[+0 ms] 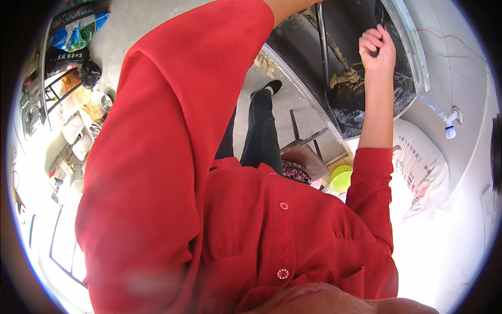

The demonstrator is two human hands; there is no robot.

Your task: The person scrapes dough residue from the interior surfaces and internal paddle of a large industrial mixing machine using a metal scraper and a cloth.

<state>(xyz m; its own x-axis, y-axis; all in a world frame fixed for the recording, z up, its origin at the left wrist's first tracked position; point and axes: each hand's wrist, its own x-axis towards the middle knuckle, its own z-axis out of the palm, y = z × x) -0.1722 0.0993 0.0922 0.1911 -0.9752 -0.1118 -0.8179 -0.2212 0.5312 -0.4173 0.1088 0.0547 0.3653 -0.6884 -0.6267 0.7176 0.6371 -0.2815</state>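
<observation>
My right hand (377, 48) is closed around a black handle (379, 15) above a dark-lined metal trough (302, 55). Whatever the handle's upper end joins is cut off by the frame. Inside the trough lies a rod caked with dough (347, 74), and pale floury residue coats the lower corner. A dark metal bar (323, 47) runs along the trough's near side. My left arm, in a red sleeve (204, 51), stretches past the top edge, so the left hand is out of view near that bar's upper end.
A printed white sack (421, 161) leans by the wall below a white pipe fitting (451, 123). Nearby are a lime-green basin (341, 177) and a brown-seated stool (308, 159) holding a patterned cloth item (297, 172). At left, a metal rack (59, 98) stands beside bags and pots.
</observation>
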